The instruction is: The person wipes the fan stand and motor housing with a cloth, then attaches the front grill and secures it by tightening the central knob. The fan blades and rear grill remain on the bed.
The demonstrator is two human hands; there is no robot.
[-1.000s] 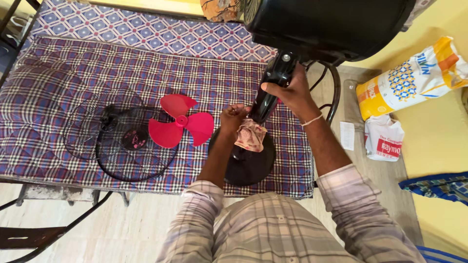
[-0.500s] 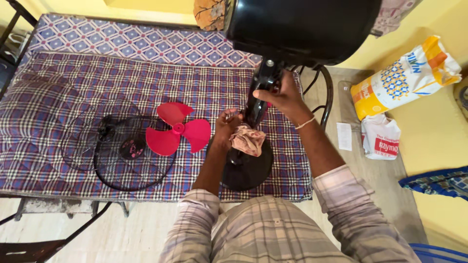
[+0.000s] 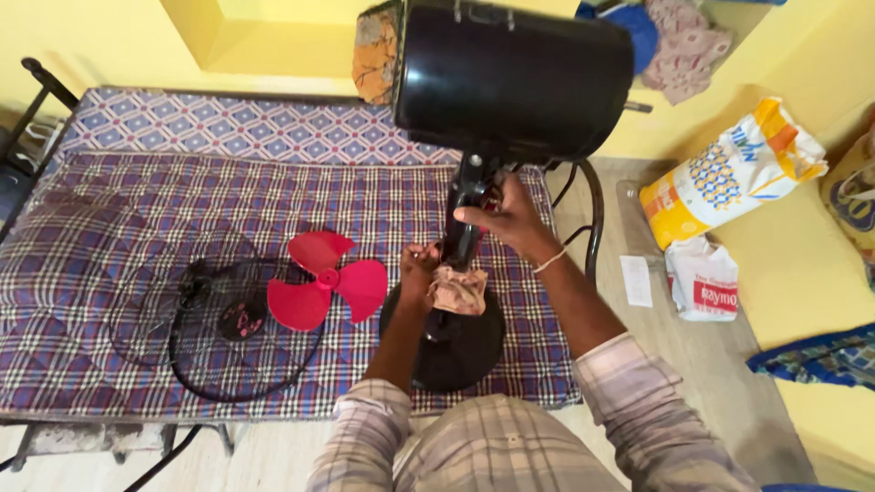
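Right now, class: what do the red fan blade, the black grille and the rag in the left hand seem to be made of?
Red fan blade: probably moulded plastic, smooth with a slight sheen.
Black grille: likely painted metal wire, thin spokes you can see through.
Rag in the left hand: soft printed cloth, crumpled into folds against the glossy black fan stand.

Left hand (image 3: 421, 271) with rag (image 3: 458, 289) slid lower on fan stem (image 3: 463, 228), nearer round base (image 3: 447, 342)

We count two hands, left hand (image 3: 419, 269), right hand (image 3: 506, 214), one black fan body (image 3: 510, 77), one cloth rag (image 3: 458, 290), one red three-blade propeller (image 3: 326, 280), two wire grilles (image 3: 241, 351), two bags (image 3: 720, 173), one checked mattress (image 3: 182, 200)
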